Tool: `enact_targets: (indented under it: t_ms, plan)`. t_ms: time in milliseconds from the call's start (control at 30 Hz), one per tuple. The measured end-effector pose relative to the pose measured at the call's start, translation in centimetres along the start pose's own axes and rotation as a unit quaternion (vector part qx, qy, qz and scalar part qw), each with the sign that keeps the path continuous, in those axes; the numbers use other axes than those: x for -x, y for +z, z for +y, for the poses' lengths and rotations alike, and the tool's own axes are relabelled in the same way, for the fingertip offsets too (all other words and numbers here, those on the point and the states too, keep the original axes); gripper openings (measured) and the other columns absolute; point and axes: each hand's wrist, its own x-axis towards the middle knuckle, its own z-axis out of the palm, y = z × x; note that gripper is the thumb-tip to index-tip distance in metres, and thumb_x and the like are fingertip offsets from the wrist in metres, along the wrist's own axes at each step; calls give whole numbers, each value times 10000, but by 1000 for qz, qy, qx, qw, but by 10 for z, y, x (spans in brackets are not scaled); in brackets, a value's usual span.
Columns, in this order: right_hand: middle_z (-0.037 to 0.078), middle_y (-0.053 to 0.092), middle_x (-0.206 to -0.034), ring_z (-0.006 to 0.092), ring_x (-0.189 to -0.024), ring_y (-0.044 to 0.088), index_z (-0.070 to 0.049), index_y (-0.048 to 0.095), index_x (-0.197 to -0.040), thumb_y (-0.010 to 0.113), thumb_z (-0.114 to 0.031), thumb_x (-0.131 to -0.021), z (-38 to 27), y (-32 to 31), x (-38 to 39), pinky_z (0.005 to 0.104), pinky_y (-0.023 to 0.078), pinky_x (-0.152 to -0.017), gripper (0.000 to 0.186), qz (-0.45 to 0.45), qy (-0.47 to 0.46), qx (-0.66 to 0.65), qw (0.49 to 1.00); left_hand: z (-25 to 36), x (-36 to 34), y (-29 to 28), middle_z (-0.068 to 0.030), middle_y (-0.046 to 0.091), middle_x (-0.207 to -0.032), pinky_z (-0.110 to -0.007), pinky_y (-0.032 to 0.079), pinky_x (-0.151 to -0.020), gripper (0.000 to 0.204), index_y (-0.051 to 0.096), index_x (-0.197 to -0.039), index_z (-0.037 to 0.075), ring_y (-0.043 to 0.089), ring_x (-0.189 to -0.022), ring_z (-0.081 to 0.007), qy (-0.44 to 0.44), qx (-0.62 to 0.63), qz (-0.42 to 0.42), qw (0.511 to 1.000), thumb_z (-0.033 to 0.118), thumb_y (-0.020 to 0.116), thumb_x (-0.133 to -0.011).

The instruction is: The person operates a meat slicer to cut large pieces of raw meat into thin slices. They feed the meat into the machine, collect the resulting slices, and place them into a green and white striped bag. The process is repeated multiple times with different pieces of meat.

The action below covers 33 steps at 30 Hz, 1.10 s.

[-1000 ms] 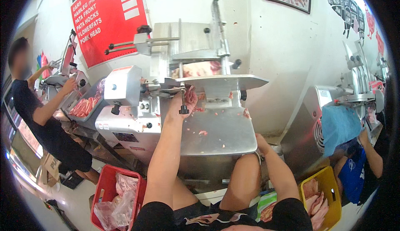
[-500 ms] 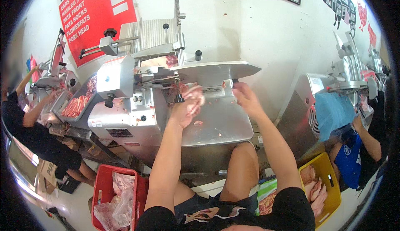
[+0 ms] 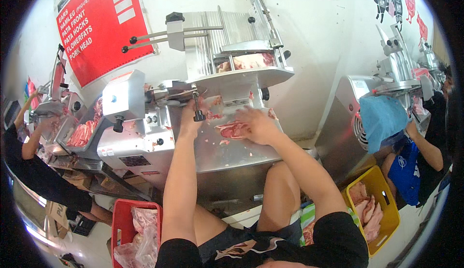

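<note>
"Slicer [image 3: 140,140] looks biggest; what's on it?"

"Its flat metal deck [image 3: 217,157] juts out in front, and above the deck's back edge sits the gauge plate [image 3: 241,79]"

"Any meat up there?"

"One pale and red block [image 3: 251,61], just behind the gauge plate's back edge"

"And lower down?"

"The right hand [image 3: 257,125] comes in over the deck's front edge, palm down, fingers spread wide on the meat slices [image 3: 233,130]; the left hand [image 3: 188,123] is up near the deck's back left corner, behind a black knob [image 3: 198,116]"

"Is the left one gripping anything?"

"I can't tell; the knob and its post cover part of the fingers"

"Where exactly are those slices?"

"Flat near the deck's middle, red with pale edges, partly beneath the right fingers; a small scrap [image 3: 224,143] lies just beside them, nearer the deck's front edge"
</note>
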Motion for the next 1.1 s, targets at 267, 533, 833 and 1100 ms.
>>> enact_targets:
  t_ms: [267, 533, 833, 1100]
  plan:
    - [118, 375, -1599, 363, -1492, 305, -164, 451, -1510, 471, -626, -967, -13, 2, 1, 604, 215, -1196, 714, -140, -35, 4, 990, 13, -27, 14, -218, 599, -1051, -445, 588, -889, 218, 537, -1145, -62, 609, -1076, -332, -207, 656, -58, 723, 95, 471, -1010]
    - [130, 457, -1538, 358, -1443, 386, -128, 468, -1488, 590, -499, -956, -13, 0, -6, 558, 291, -1168, 660, -115, -55, -33, 991, -39, -4, 10, -172, 625, -1311, -435, 576, -895, 259, 567, -1229, 19, 594, -1186, -278, 95, 161, 56, 981, 149, 510, -1013]
    - [249, 595, -1335, 289, -1192, 626, -46, 590, -1314, 653, -239, -962, -12, -18, -10, 374, 509, -952, 407, 44, 150, -526, 836, 34, 51, 79, -65, 728, -1042, -318, 548, -826, 358, 626, -1242, 51, 665, -1008, -153, -6, 187, -224, 956, 152, 691, -905]
    - [161, 527, -1454, 317, -1331, 509, -108, 646, -1288, 728, -264, -899, 11, -10, -7, 482, 435, -1054, 427, 27, 160, 59, 985, 6, 25, 22, -133, 721, -1017, -341, 544, -787, 411, 704, -1080, 18, 692, -890, -198, -40, -257, -149, 954, 248, 829, -763]
